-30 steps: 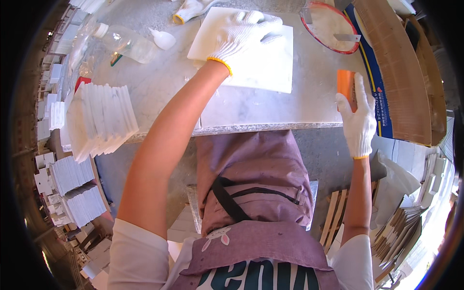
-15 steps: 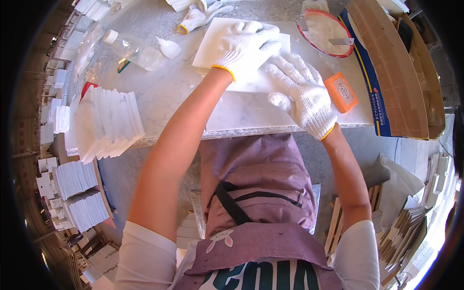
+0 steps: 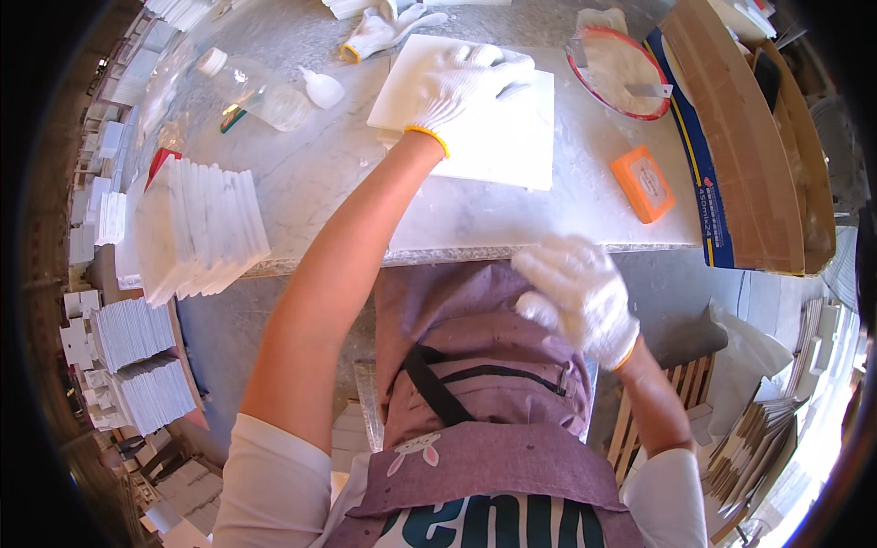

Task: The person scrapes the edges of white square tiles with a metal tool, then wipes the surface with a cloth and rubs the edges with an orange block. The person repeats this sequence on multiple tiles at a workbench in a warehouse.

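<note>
My left hand, in a white knit glove with a yellow cuff, lies on a white square tile on the marble-topped table. Its fingers are partly spread; glare hides the detail where they meet the tile. The tile appears to overlap another white piece at the left. Just off the table's front edge, in front of my apron, hovers my gloved right hand. It is blurred by motion, with the thumb apart from loosely bent fingers and nothing visible in it. An orange block rests on the table to the right.
At the left stand several upright marble slabs. Behind them lie a clear plastic bottle and a small white squeeze bottle. Spare gloves lie at the back. A red-rimmed round tub and a long cardboard box occupy the right.
My right hand has drawn back from beside the tile, toward my body and past the table's front edge. My left hand remains on the tile.
</note>
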A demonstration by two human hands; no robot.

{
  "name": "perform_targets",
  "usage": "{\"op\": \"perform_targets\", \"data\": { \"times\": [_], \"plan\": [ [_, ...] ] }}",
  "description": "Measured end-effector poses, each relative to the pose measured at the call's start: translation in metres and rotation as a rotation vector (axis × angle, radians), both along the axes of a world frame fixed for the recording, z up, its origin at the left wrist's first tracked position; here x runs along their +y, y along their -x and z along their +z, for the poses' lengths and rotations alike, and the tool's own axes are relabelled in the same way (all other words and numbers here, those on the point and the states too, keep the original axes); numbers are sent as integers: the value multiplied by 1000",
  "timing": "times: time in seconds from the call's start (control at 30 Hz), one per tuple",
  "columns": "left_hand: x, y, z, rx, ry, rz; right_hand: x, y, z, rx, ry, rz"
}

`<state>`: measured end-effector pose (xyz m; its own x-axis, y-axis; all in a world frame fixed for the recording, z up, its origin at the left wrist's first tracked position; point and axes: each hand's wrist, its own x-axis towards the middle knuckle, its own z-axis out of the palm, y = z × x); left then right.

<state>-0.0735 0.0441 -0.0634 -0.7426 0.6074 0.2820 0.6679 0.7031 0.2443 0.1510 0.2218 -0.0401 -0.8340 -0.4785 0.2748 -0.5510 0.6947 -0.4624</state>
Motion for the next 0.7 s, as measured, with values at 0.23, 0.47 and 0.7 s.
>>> {"op": "perform_targets", "data": {
  "times": [0.23, 0.47, 0.7],
  "plan": [
    [2, 6, -11, 101, -44, -33, -41, -55, -33, -376, 535, -300],
    [-9, -12, 2, 166, -265, -18, -42, -31, -34, -643, 1134, -453],
    [-28, -157, 35, -237, -375, -352, -39, -9, -31, -681, 1428, -470]
  ]
}}
